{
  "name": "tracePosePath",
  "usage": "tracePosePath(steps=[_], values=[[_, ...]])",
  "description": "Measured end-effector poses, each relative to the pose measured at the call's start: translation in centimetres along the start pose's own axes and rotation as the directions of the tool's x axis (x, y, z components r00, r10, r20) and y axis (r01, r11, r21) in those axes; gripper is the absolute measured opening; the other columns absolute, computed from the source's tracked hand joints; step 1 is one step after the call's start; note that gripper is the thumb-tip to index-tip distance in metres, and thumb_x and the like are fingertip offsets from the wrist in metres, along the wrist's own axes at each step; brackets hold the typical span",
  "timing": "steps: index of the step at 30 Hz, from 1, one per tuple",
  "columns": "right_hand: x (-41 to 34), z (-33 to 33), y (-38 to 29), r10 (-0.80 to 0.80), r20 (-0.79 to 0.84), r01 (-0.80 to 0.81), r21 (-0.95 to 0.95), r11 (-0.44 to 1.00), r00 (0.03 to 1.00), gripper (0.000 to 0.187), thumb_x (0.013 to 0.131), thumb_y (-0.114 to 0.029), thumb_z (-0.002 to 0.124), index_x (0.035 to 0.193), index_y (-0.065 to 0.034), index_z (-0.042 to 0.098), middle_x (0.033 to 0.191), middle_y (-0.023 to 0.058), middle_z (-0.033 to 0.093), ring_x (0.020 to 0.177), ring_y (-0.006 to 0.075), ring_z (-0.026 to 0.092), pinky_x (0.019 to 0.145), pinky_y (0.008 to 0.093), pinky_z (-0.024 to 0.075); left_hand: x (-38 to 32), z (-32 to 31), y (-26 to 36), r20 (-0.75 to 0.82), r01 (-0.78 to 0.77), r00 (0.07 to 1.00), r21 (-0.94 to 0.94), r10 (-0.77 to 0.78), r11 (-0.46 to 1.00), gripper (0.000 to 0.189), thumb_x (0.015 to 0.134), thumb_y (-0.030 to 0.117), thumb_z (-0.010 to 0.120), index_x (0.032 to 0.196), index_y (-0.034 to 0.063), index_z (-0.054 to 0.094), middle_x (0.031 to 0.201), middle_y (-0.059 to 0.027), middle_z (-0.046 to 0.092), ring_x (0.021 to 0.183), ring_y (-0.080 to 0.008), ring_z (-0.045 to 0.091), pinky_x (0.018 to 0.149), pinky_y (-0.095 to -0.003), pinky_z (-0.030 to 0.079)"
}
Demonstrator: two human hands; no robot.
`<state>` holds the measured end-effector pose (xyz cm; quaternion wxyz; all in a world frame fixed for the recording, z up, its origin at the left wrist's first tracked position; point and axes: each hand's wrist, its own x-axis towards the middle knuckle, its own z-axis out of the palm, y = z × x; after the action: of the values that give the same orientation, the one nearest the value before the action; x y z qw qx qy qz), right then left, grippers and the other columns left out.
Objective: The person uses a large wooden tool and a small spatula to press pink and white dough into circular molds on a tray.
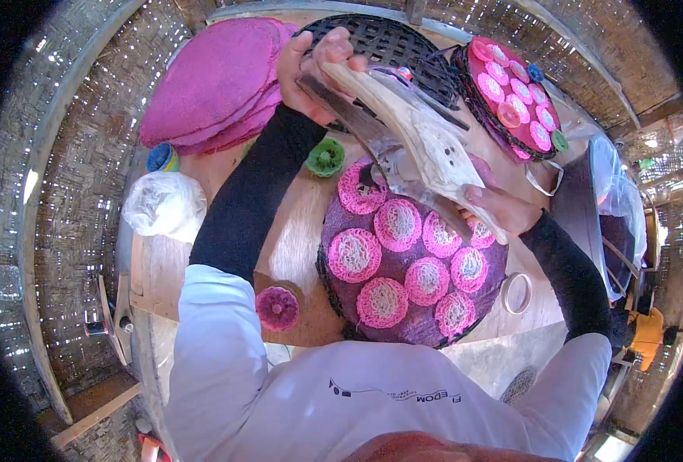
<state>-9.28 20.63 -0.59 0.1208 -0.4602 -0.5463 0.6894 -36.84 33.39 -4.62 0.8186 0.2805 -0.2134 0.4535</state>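
Both my hands grip a long wooden tool made of a pale carved lever and a darker wooden arm, apparently a hand press. My left hand wraps around its far upper end. At the lower right end, the fingers of my right hand close on the two arms. A cloudy, clear part shows between the arms; its details are hard to make out. Beneath the tool lies a round tray covered in purple cloth, bearing several pink-rimmed lacy discs with white strands in their centres.
Pink round cloths are stacked at the back left, beside a black woven tray. A stack with more discs stands back right. Around me are a white plastic bag, green mould, pink mould and pale ring.
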Motion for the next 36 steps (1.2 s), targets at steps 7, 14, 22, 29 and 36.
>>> tracePosePath(steps=[7,14,22,29,36], values=[[0.1,-0.6,-0.8,0.105,0.083,-0.103,-0.026,0.994,0.991,0.045,0.088,-0.044,0.043,0.103,-0.0015,0.051,0.08,0.0023,0.055,0.069,0.0082,0.052,0.059,0.0223,0.0417,-2.0,-0.6,-0.3,-0.2,-0.05,0.978,0.08,0.065,0.996,0.031,0.078,0.039,0.05,0.089,0.0112,0.043,0.075,0.0007,0.051,0.083,-0.0221,0.052,0.069,-0.0347,0.045],[1.3,-1.0,0.9,-0.25,0.057,0.256,-0.164,0.953,0.966,0.055,0.086,-0.04,0.047,0.118,0.004,0.042,0.102,0.0092,0.055,0.092,0.0137,0.052,0.077,0.0257,0.042,0.7,1.8,1.3,-0.152,0.004,0.988,0.218,0.03,0.976,0.043,0.077,0.049,0.046,0.099,0.0126,0.047,0.075,-0.0005,0.051,0.077,-0.0194,0.052,0.066,-0.0324,0.042],[-5.4,-2.8,6.2,-0.466,-0.127,0.481,0.148,0.864,0.876,0.08,0.076,-0.038,0.059,0.132,0.0023,0.02,0.13,0.0126,0.037,0.119,0.0206,0.038,0.099,0.031,0.0273,6.0,14.0,0.5,-0.187,-0.024,0.946,0.774,0.265,0.632,0.047,0.086,0.047,0.037,0.106,0.0055,0.042,0.086,-0.0056,0.054,0.084,-0.0226,0.051,0.076,-0.0369,0.041],[-16.9,-5.6,16.4,-0.664,-0.535,0.61,-0.31,0.73,0.523,0.055,0.08,-0.042,0.055,0.114,0.0012,0.047,0.109,0.012,0.054,0.099,0.0196,0.053,0.085,0.0301,0.0412,-4.0,20.0,-2.6,-0.181,0.183,0.922,0.983,0.341,0.027,0.008,0.085,0.01,0.044,0.079,0.004,0.044,0.067,-0.001,0.04,0.062,-0.0102,0.04,0.06,-0.0218,0.036],[-20.5,-1.3,16.9,-0.372,-0.826,0.418,-0.186,0.889,0.424,0.062,0.071,-0.019,0.067,0.121,0.0042,0.039,0.111,0.0115,0.054,0.103,0.0191,0.051,0.089,0.0314,0.0387,-18.6,20.4,-13.4,-0.587,0.585,0.807,0.809,-0.061,-0.06,0.019,0.075,0.008,0.061,0.09,0.0014,0.053,0.086,-0.0038,0.053,0.074,-0.0117,0.05,0.067,-0.0252,0.042]])
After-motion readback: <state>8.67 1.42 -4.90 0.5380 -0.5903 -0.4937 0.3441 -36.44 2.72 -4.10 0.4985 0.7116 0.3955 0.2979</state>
